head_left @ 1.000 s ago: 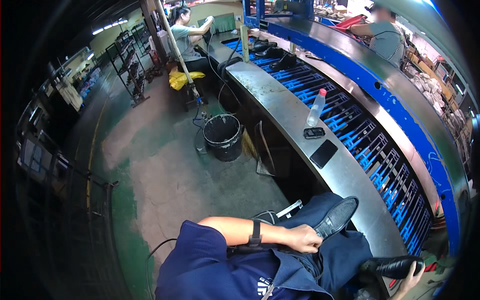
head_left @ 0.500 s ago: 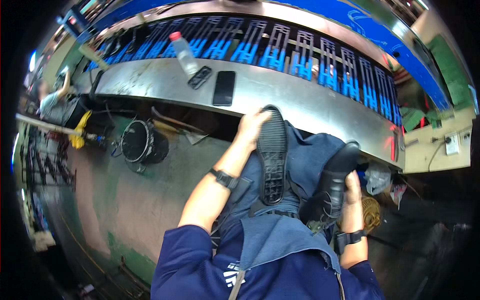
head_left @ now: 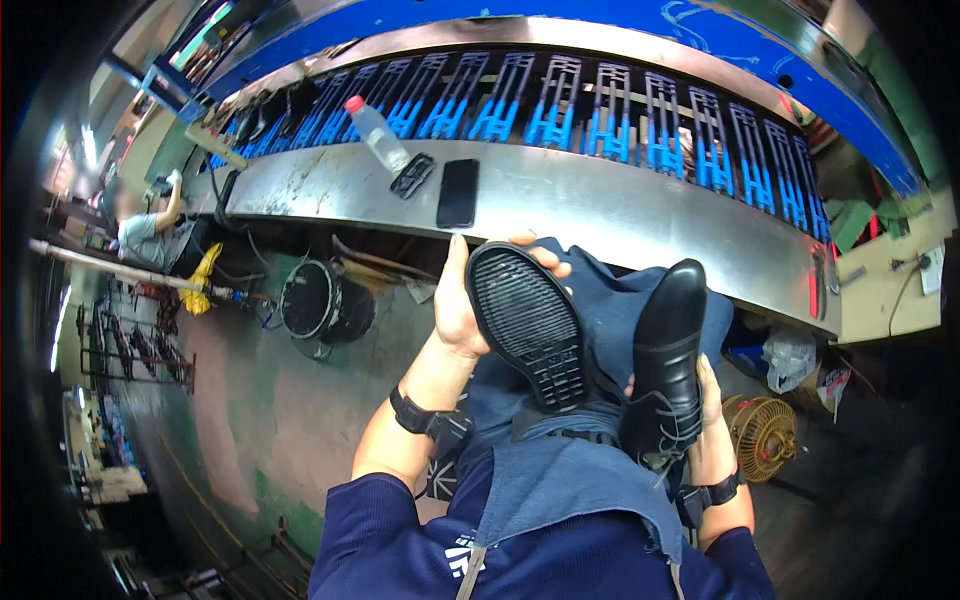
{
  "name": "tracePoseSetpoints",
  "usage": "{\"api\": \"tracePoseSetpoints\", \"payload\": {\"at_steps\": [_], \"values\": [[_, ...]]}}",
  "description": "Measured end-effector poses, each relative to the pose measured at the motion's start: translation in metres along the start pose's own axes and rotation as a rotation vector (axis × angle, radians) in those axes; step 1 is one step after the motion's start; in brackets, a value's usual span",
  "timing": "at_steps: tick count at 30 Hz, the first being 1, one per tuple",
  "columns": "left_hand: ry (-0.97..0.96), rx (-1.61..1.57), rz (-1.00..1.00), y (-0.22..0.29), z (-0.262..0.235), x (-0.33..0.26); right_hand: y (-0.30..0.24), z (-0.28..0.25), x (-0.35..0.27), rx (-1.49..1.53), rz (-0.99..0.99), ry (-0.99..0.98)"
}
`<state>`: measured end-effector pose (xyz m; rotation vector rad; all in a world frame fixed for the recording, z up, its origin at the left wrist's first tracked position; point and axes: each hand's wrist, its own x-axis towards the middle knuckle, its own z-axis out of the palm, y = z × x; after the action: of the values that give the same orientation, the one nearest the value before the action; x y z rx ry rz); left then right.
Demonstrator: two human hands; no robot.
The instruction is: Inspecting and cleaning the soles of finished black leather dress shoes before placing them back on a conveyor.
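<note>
In my left hand is a black shoe sole, its ribbed tread facing up toward me. The fingers wrap over its far end and the thumb lies along its left side. My right hand grips a black lace-up leather shoe from its right side, toe pointing away from me and laces near. Most of the right fingers are hidden beneath the shoe. Both pieces are held apart above my lap, over a blue apron.
Ahead runs a metal bench with a phone, a dark oblong object and a red-capped bottle. Behind it stand blue-and-black racks. A black bucket and a round wire-caged fan are on the floor. Far left sits another person.
The sole has tilted and its far end has come nearer, with my left fingers now over that end. The shoe has turned more upright, its upper now facing me.
</note>
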<state>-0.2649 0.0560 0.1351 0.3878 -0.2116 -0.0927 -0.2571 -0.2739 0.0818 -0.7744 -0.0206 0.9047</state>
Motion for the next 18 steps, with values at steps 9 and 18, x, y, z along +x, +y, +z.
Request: {"api": "tracePoseSetpoints", "payload": {"at_steps": [9,18], "values": [[-0.096,0.609,-0.042,-0.06,0.063,0.017,-0.018,0.056,-0.011,-0.503,-0.159,-0.157],[-0.061,0.789,0.004,-0.069,0.074,0.013,-0.012,0.045,-0.012,-0.464,-0.166,-0.15]]}}
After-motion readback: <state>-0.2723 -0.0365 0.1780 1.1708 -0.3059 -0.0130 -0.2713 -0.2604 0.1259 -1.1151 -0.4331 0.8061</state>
